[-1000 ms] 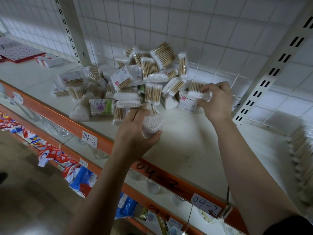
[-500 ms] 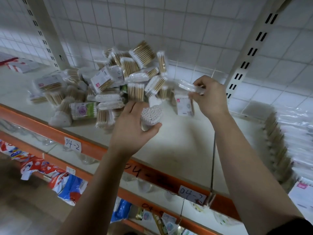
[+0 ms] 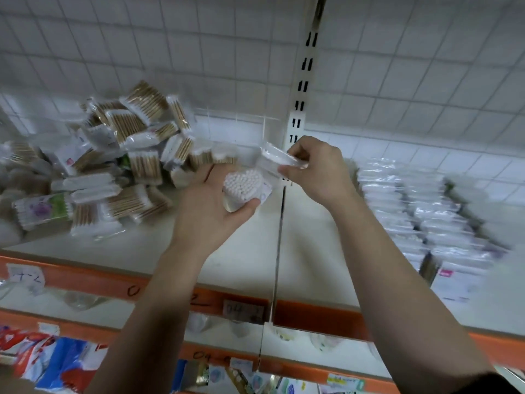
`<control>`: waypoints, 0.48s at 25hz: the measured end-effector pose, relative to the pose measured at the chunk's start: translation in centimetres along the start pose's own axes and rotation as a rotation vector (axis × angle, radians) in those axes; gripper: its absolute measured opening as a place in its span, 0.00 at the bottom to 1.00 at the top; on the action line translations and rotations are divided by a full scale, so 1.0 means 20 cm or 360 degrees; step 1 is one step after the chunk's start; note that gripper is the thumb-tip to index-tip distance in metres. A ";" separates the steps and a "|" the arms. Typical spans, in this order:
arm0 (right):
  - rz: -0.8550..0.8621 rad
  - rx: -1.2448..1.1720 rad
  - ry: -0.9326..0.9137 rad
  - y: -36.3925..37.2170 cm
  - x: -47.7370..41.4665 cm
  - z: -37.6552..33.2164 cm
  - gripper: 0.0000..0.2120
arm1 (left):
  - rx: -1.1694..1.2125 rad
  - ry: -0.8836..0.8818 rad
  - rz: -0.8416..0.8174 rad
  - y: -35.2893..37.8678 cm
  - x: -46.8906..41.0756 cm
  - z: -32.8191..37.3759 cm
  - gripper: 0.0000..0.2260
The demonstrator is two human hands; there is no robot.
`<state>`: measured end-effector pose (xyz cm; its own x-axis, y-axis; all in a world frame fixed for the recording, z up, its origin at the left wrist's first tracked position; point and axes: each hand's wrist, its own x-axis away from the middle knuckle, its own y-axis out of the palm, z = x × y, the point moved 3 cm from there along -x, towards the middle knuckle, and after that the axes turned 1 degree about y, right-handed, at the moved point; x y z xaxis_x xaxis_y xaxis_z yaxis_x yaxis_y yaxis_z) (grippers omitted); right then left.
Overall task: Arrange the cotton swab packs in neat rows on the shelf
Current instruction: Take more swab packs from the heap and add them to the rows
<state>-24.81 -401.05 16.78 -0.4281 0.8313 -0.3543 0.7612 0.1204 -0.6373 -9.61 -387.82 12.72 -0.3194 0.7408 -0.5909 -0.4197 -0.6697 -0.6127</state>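
Swabs (image 3: 245, 184) with white tips fill the round tub (image 3: 231, 204) gripped by the left hand (image 3: 204, 214), while the right hand (image 3: 321, 172) pinches a clear pack (image 3: 279, 158), its contents blurred.

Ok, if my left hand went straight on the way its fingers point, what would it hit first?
Probably the right edge of the loose pile of swab packs, just beyond your left hand, which grips a round swab pack. Depth is unclear; it might pass above them.
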 end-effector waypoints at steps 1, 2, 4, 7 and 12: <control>0.0027 -0.0002 -0.0010 -0.06 0.02 0.00 0.09 | 0.0020 0.0017 0.0000 0.03 -0.01 0.04 0.27; 0.0061 -0.0013 -0.0028 -0.13 0.03 0.00 0.09 | 0.0046 0.0040 0.0001 0.05 -0.03 0.09 0.27; 0.0133 -0.0026 -0.0066 -0.29 0.06 0.04 0.10 | 0.0082 0.0105 -0.0003 0.12 -0.06 0.21 0.27; 0.0176 0.0014 -0.0053 -0.54 0.11 0.14 0.12 | 0.0110 0.0176 -0.0015 0.23 -0.11 0.42 0.28; 0.0287 0.0081 0.0012 -0.89 0.17 0.36 0.07 | 0.0212 0.0228 -0.0063 0.43 -0.15 0.71 0.27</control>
<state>-43.27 -404.33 22.00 -0.2829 0.8411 -0.4610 0.7996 -0.0586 -0.5977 -24.36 -395.12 16.63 -0.1806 0.7451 -0.6421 -0.5412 -0.6204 -0.5677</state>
